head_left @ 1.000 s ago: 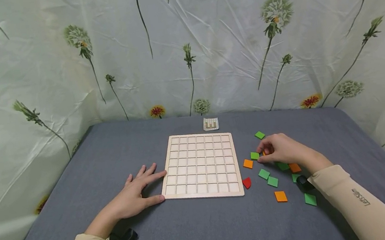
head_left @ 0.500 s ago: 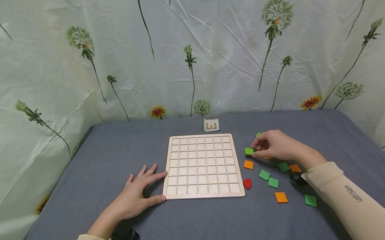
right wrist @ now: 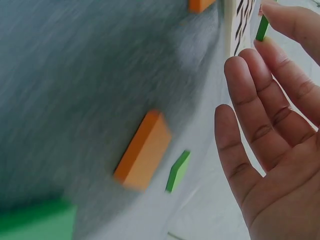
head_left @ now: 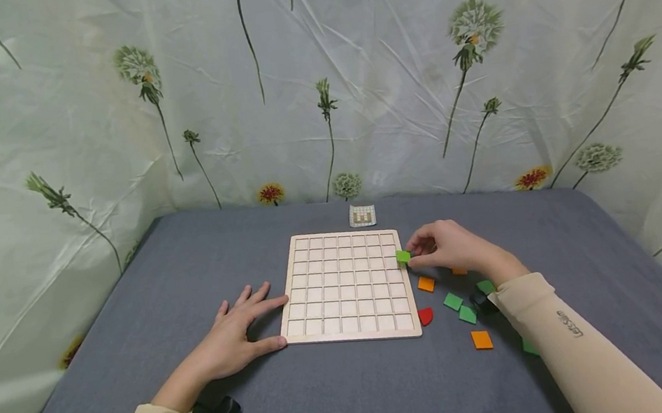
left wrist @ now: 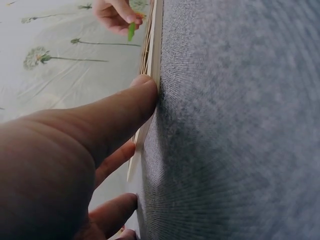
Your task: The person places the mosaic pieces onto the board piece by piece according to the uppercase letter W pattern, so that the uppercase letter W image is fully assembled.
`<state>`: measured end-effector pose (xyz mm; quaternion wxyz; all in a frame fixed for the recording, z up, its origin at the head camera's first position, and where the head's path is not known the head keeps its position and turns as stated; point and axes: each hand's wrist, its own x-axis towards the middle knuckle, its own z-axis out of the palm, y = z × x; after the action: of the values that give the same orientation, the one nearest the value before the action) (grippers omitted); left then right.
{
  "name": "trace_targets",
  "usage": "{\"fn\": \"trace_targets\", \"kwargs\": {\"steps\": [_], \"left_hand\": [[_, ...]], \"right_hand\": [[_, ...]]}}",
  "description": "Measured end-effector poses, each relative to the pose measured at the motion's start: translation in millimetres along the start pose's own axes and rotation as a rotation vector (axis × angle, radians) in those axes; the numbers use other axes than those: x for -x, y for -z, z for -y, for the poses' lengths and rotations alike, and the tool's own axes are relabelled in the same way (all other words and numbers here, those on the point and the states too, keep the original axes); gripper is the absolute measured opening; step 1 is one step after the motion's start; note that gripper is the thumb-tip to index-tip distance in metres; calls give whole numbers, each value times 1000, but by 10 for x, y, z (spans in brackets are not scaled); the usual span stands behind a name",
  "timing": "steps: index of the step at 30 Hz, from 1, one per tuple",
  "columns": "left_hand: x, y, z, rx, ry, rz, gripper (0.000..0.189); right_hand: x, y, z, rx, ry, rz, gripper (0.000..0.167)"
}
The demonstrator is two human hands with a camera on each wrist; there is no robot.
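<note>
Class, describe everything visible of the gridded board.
The gridded board looks like pale wood: squarish, with rounded corners, a plain border and rows of square compartments, all seemingly bare. It lies flat on the grey cloth. The left hand touches its left edge with thumb and index finger. At its right border the right hand holds a green tile; whether tile and board touch is unclear.

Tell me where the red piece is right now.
In the head view, the red piece lies right of center, beside the wooden board's right edge near its bottom-right corner, left of two green tiles.
</note>
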<state>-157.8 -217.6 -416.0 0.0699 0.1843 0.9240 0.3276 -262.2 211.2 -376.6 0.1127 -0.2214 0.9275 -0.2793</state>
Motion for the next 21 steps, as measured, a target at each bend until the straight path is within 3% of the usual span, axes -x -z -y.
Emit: {"fn": "trace_targets", "kwargs": {"steps": [21], "left_hand": [[7, 10, -7, 0, 6, 22, 71]], "right_hand": [[-306, -185, 231, -4, 34, 40, 21]]}}
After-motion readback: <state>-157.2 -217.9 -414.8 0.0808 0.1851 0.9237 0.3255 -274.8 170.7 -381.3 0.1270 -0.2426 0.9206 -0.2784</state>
